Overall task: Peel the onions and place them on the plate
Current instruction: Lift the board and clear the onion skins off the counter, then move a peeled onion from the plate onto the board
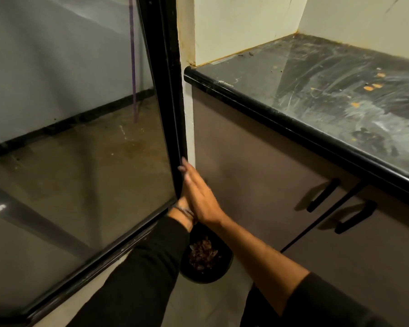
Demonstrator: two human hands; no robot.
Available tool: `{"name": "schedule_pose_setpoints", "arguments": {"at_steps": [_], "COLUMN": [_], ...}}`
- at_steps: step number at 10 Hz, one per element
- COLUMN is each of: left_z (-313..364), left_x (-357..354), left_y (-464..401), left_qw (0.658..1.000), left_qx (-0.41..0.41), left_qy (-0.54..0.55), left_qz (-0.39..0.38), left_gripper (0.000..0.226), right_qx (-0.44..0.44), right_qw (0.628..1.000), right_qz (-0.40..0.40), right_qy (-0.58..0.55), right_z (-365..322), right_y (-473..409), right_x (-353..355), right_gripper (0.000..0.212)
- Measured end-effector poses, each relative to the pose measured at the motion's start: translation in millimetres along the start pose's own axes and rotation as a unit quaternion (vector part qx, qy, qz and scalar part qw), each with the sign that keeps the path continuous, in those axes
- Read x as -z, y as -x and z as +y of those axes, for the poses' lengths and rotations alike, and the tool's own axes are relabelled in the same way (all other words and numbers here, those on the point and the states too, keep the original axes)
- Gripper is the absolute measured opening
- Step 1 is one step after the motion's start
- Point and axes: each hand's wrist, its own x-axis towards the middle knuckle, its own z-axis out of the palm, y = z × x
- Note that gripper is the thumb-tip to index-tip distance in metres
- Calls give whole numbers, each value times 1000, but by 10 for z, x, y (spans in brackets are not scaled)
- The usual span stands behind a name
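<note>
With our right hand (200, 197) flat on the glass door (80, 138) frame and our left hand (183, 208) hidden, state unclear, a sliding door could pinch fingers.

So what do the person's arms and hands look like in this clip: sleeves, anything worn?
Both arms wear black long sleeves. The right sleeve is pushed up, leaving the forearm bare; the left sleeve reaches close to the wrist. The left wrist carries a thin band or bracelet, blurred. The right hand is bare, with no gloves or rings visible.
</note>
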Motion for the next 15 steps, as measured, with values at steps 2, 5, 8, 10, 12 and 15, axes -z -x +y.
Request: {"name": "schedule_pose_setpoints", "arguments": {"at_steps": [2, 5, 8, 10, 12, 15], "left_z": [518, -777, 506, 1217, 1459, 1602], "left_x": [5, 13, -425, -1281, -2150, -3331], "left_y": [-26, -208, 525, 1181, 1645, 2227], "left_qw": [971, 962, 901, 818, 768, 710], "left_qx": [-97, -76, -378, -559, -595, -617], "left_qy": [207, -263, -27, -111, -239, -330], "left_qz": [-72, 26, 212, 78, 1, -80], "left_gripper": [103, 85, 35, 23, 31, 48], "right_qx": [-299, -189, 26, 16, -73, -180], "right_qw": [950, 952, 976, 911, 837, 761], "right_qz": [-73, -46, 120, 224, 277, 340], "right_qy": [59, -237, 181, 346, 466, 523], "right_z": [587, -704, -1167, -1322, -1445, -1611], "right_y": [432, 12, 647, 1090, 1721, 2584], "right_x": [32, 416, 1494, 2540, 3486, 4640], "right_gripper": [50, 53, 32, 36, 50, 55]}}
